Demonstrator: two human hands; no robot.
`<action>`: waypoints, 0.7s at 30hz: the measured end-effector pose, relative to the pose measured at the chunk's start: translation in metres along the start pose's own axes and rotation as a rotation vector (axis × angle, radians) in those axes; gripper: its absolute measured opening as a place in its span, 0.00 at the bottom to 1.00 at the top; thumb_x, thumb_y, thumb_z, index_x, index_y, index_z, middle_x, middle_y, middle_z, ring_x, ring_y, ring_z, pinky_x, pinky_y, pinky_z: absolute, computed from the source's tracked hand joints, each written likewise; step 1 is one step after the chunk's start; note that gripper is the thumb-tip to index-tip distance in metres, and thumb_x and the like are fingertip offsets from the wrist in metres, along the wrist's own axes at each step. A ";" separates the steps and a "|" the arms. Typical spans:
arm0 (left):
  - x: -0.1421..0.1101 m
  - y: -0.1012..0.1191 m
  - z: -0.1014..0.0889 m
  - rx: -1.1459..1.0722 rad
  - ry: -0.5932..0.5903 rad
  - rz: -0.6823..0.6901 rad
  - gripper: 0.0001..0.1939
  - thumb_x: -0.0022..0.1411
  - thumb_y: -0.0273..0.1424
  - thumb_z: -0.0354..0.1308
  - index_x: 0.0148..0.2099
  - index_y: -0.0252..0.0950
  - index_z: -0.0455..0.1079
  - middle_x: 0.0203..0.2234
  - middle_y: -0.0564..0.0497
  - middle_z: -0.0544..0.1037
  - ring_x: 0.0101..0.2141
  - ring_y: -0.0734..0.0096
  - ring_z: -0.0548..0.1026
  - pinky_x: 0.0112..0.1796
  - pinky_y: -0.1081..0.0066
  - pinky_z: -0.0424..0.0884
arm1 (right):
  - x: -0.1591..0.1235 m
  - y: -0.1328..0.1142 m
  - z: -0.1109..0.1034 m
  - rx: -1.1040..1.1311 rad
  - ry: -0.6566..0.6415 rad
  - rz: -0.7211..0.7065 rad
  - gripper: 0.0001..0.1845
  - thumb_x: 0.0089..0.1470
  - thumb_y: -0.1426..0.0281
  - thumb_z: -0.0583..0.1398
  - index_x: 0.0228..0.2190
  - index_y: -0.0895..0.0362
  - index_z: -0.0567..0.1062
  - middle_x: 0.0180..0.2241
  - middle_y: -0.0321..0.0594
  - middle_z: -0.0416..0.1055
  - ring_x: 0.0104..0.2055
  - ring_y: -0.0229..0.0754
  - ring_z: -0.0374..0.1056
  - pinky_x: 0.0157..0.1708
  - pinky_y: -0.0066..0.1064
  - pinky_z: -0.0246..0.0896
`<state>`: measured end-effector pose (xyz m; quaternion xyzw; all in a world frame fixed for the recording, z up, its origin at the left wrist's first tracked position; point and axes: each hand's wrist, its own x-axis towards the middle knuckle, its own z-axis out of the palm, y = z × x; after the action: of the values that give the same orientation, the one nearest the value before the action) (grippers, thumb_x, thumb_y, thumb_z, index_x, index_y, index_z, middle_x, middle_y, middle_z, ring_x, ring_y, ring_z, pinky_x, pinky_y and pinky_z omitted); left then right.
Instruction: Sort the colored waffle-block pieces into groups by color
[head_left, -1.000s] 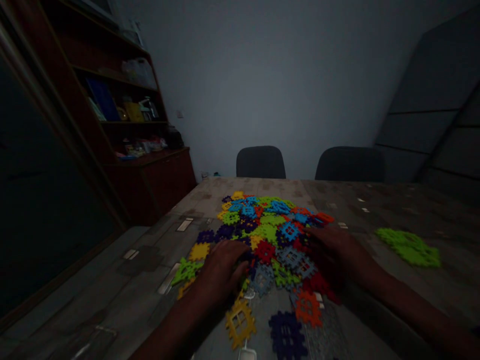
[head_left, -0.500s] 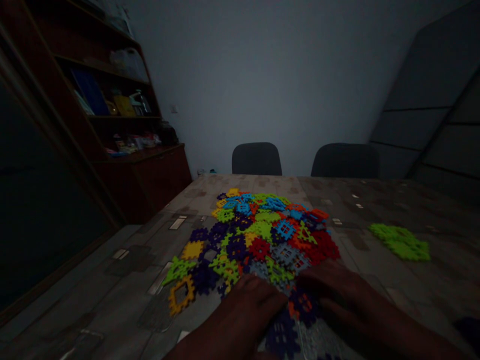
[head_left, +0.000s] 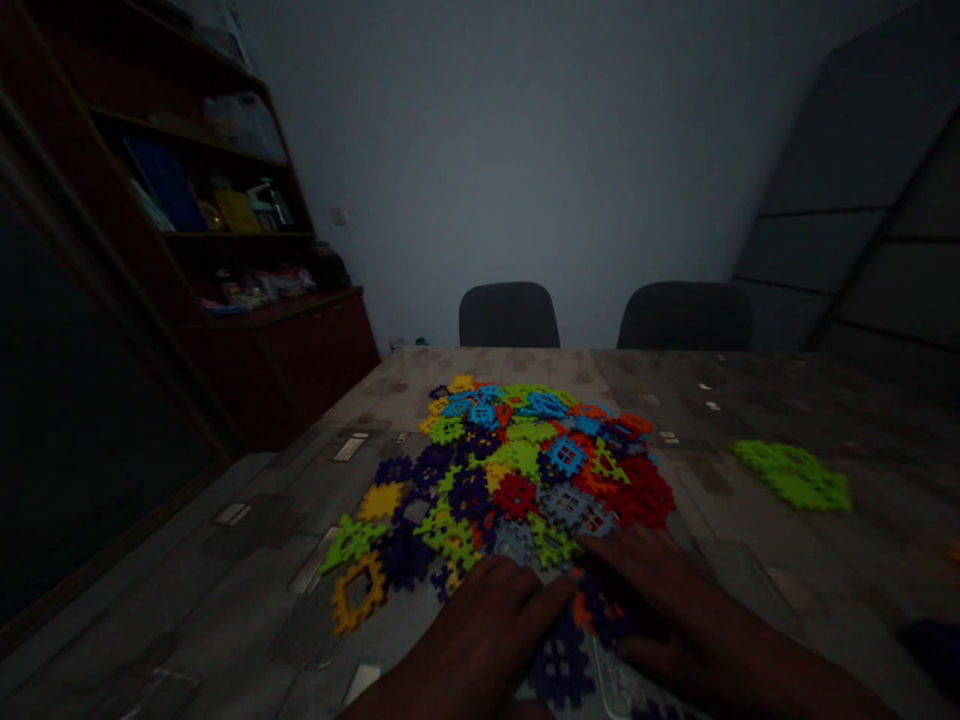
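Note:
My left hand (head_left: pixel 491 615) is at the near edge of a pile of flat, notched plastic building tiles (head_left: pixel 517 460). Its fingers are curled around the upper side of a dark purple window-patterned tile (head_left: pixel 562 665), and its thumb shows low at the bottom edge. Opposite it, my right hand (head_left: pixel 667 590) bends over another dark purple tile (head_left: pixel 604 610), with fingers along the far side and thumb on the near side. An orange tile (head_left: pixel 581 612) shows between the hands. The fingertips are dim and partly hidden, and whether these tiles are joined cannot be made out.
A flat lime-green group of tiles (head_left: pixel 795 475) lies apart on the right of the patterned tablecloth (head_left: pixel 705 400). A yellow frame tile (head_left: pixel 358 593) is at the pile's left. Two dark chairs (head_left: pixel 510 315) stand beyond the table, and a wooden shelf unit (head_left: pixel 300 340) at the left.
My right hand's fingers have shifted slightly left over the purple tile, covering more of it. My left hand stays nearly in place. The whole view has shifted slightly.

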<state>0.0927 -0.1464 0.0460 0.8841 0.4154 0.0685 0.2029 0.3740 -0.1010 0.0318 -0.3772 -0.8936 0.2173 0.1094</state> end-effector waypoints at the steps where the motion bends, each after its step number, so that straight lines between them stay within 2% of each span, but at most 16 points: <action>1: 0.000 0.001 -0.003 -0.011 -0.004 -0.011 0.49 0.58 0.39 0.73 0.73 0.45 0.49 0.55 0.41 0.72 0.52 0.47 0.70 0.53 0.50 0.66 | 0.000 -0.003 -0.002 0.001 0.001 0.014 0.49 0.54 0.73 0.67 0.71 0.43 0.55 0.69 0.47 0.58 0.70 0.64 0.53 0.67 0.62 0.50; 5: -0.001 0.002 -0.008 -0.014 -0.014 -0.035 0.46 0.59 0.45 0.70 0.72 0.46 0.51 0.54 0.42 0.72 0.51 0.46 0.70 0.53 0.48 0.65 | -0.001 -0.008 -0.003 -0.005 -0.004 0.042 0.49 0.55 0.69 0.68 0.71 0.43 0.53 0.71 0.47 0.55 0.71 0.66 0.50 0.67 0.66 0.48; 8: -0.001 0.000 -0.005 -0.008 -0.014 -0.041 0.49 0.57 0.47 0.71 0.73 0.47 0.51 0.55 0.43 0.72 0.51 0.48 0.70 0.53 0.50 0.64 | -0.004 -0.009 0.001 -0.019 0.002 0.057 0.48 0.56 0.65 0.68 0.71 0.43 0.53 0.71 0.48 0.55 0.71 0.67 0.50 0.66 0.67 0.48; 15: -0.004 0.002 -0.006 0.011 0.002 -0.051 0.50 0.56 0.44 0.73 0.73 0.45 0.51 0.55 0.42 0.72 0.51 0.48 0.70 0.53 0.51 0.65 | -0.003 -0.006 0.005 -0.068 0.083 0.033 0.47 0.57 0.64 0.68 0.71 0.44 0.53 0.69 0.49 0.59 0.68 0.63 0.56 0.64 0.62 0.55; 18: -0.004 0.004 -0.010 0.008 -0.006 -0.056 0.52 0.54 0.44 0.74 0.73 0.44 0.51 0.55 0.41 0.73 0.52 0.47 0.70 0.54 0.49 0.65 | 0.000 -0.006 -0.004 -0.074 0.136 -0.015 0.38 0.60 0.65 0.65 0.68 0.46 0.61 0.62 0.49 0.68 0.63 0.60 0.64 0.61 0.59 0.61; 21: -0.004 0.008 -0.019 -0.001 -0.035 -0.081 0.50 0.56 0.43 0.73 0.73 0.44 0.52 0.56 0.41 0.74 0.53 0.47 0.71 0.56 0.50 0.64 | 0.002 -0.010 -0.016 -0.018 0.107 -0.174 0.30 0.64 0.72 0.58 0.65 0.45 0.65 0.60 0.46 0.71 0.60 0.53 0.66 0.61 0.50 0.62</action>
<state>0.0905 -0.1482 0.0668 0.8676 0.4471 0.0450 0.2129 0.3722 -0.1014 0.0507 -0.3103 -0.9177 0.1785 0.1721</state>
